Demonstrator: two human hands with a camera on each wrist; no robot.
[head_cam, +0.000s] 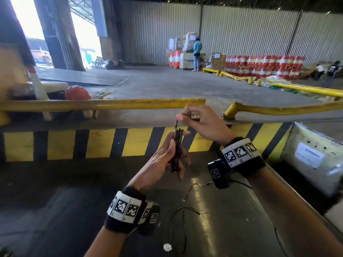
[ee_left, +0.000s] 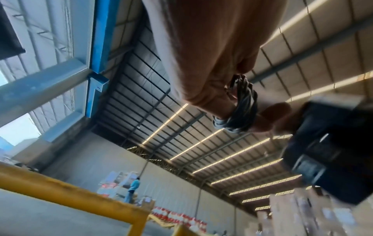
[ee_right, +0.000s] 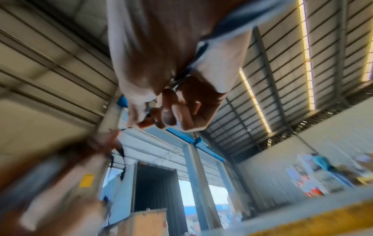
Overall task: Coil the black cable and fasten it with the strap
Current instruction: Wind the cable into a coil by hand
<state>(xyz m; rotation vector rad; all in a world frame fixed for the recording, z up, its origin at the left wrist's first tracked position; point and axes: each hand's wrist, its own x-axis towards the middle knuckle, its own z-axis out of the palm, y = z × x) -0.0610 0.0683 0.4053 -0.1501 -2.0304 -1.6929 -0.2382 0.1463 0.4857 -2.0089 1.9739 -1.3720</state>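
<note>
- The left hand (head_cam: pixel 165 158), low in the centre of the head view, has its grip wrapped around a bundle of the black cable (head_cam: pixel 177 149), held upright with the thumb against the bundle's upper part.
- In the left wrist view the coiled cable (ee_left: pixel 244 105) shows as several dark strands lying side by side, bunched against the palm of the left hand (ee_left: pixel 206 63) right of the frame's centre.
- The right hand (head_cam: pixel 201 121), just above and right of the bundle in the head view, pinches a thin dark end (head_cam: pixel 176 124) that rises from the top of the coil; its thumb and forefinger are pressed together on it and the other fingers are curled.
- Whether that pinched end is the strap or the cable's own tail cannot be told.
- The right wrist view is blurred; the right hand (ee_right: pixel 171 99) appears with fingers curled around something thin and dark.
- Both wrists wear black bands with checkered marker tags (head_cam: pixel 126 208).
- Below the hands a thin loose wire (head_cam: pixel 182 219) lies on the dark tabletop (head_cam: pixel 65 210).
- Behind them runs a yellow rail (head_cam: pixel 104 104) over a yellow-and-black striped edge (head_cam: pixel 100 143); a red hard hat (head_cam: pixel 77 92) sits at the left.
</note>
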